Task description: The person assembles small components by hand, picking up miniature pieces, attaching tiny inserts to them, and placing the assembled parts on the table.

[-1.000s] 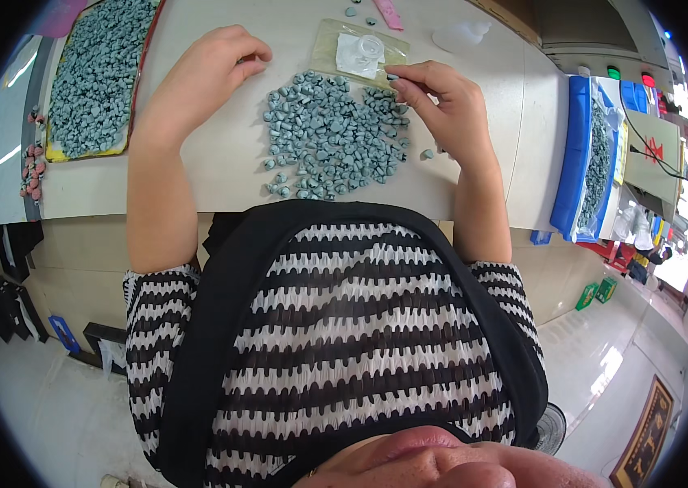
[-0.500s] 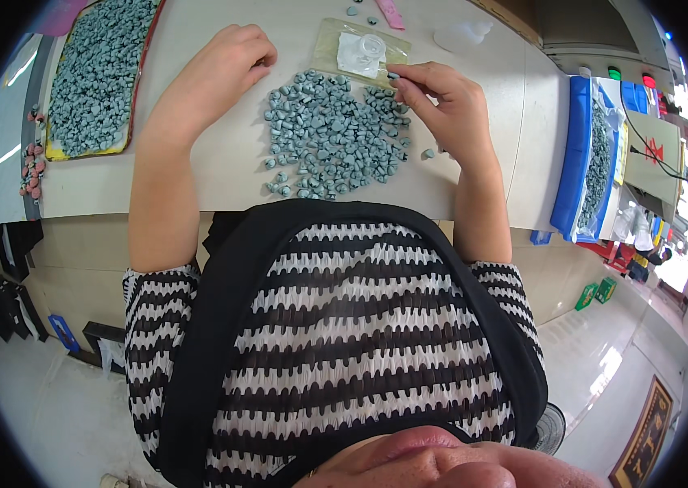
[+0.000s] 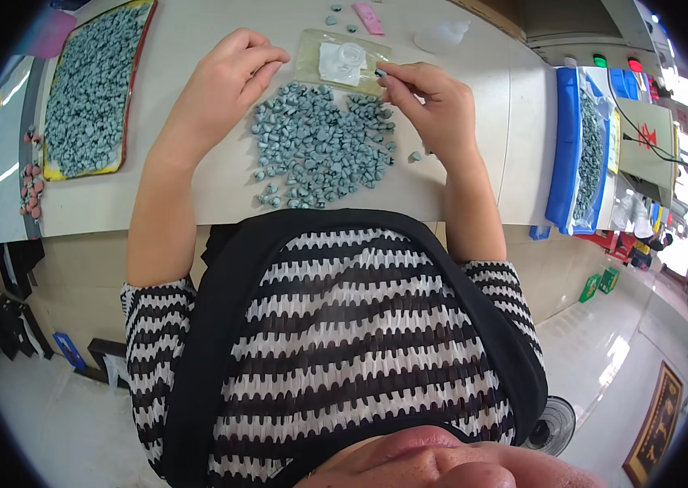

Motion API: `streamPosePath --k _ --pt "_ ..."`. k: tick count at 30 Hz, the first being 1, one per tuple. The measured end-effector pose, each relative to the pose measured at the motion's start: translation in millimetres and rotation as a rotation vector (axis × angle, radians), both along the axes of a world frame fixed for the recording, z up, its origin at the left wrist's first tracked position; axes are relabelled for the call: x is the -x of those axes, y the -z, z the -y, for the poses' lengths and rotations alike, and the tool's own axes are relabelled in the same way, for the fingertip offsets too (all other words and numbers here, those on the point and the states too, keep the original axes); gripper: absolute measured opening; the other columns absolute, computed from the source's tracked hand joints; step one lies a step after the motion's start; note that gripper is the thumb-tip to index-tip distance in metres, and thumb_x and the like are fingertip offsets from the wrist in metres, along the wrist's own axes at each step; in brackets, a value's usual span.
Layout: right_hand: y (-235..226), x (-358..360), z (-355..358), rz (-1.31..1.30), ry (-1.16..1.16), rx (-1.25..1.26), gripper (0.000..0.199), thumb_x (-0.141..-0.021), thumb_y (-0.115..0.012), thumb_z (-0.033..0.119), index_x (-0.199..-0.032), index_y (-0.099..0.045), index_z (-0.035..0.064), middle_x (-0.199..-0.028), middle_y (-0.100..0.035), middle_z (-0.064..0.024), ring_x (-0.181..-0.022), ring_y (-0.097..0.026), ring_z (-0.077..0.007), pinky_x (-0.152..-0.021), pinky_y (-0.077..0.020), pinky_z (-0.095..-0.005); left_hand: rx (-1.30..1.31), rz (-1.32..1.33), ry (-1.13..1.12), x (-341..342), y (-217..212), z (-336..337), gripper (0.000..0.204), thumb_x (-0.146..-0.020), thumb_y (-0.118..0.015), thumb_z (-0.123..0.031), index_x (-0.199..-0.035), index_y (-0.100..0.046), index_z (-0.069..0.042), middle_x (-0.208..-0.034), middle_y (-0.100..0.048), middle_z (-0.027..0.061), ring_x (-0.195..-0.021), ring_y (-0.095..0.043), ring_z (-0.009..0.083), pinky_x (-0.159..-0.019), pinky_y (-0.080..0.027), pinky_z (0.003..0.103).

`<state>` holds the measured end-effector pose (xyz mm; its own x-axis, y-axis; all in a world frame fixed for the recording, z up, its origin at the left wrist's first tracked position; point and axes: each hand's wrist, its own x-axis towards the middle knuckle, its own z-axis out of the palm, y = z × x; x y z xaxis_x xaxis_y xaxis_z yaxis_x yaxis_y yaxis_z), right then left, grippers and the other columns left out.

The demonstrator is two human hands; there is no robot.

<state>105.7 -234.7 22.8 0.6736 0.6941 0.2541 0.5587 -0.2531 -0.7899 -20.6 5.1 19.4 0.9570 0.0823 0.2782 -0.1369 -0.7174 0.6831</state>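
My right hand (image 3: 435,104) pinches a small grey-green piece (image 3: 380,72) between thumb and forefinger, at the right edge of a yellowish see-through plate (image 3: 309,63). On the plate lies a white patch (image 3: 329,67) with a small clear round dish (image 3: 351,55) on it. Left of the plate, my left hand (image 3: 234,73) has its thumb and forefinger pinched together; whatever they may hold is too small to make out. Between my forearms spreads a loose pile of grey-green, cone-like pieces (image 3: 319,146). One stray piece (image 3: 415,156) lies right of the pile.
A red-and-yellow-edged tray (image 3: 126,122) full of similar pieces stands at the left, with reddish pieces (image 3: 32,187) beside it. A blue bin (image 3: 559,154) stands at the right. Beyond the plate lie a pink packet (image 3: 368,18) and a few loose pieces (image 3: 331,20).
My left hand has turned its fingertips toward the plate, thumb and forefinger now pinched. My right hand keeps its pinch on the small piece. The whole view has shifted slightly.
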Motion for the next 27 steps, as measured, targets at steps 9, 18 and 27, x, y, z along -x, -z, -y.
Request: streamPosePath --k 9,18,27 --pt "3.9 -8.4 4.1 0.067 0.018 -0.066 0.018 -0.081 -0.07 0.006 -0.099 -0.072 0.0026 -0.085 -0.069 -0.0112 -0.071 -0.067 -0.0186 -0.066 -0.0536 -0.0288 0.149 0.03 -0.024 -6.2 -3.2 12.7 0.01 -0.086 -0.059 0.002 -0.094 -0.063 0.004 -0.085 -0.063 0.0147 -0.075 -0.062 0.0273 -0.069 -0.05 0.032" --pt "0.0 -3.9 7.1 0.102 0.0 -0.144 0.014 -0.081 -0.068 0.007 -0.095 -0.071 0.0027 -0.08 -0.066 -0.0118 -0.068 -0.065 -0.0237 -0.065 -0.0529 -0.0325 0.161 0.015 -0.07 -5.3 -3.5 20.2 0.008 -0.086 -0.063 -0.001 -0.093 -0.064 0.003 -0.086 -0.065 0.0105 -0.075 -0.062 0.0204 -0.066 -0.049 0.029" --pt "-0.8 -4.4 10.9 0.081 -0.028 -0.129 0.016 -0.082 -0.066 0.009 -0.095 -0.071 0.002 -0.082 -0.066 -0.0143 -0.073 -0.065 -0.0283 -0.07 -0.0528 -0.0357 0.096 0.106 -0.14 -10.1 -3.5 21.6 0.01 -0.089 -0.062 -0.003 -0.097 -0.067 0.002 -0.087 -0.063 0.0088 -0.071 -0.058 0.0154 -0.064 -0.046 0.026"
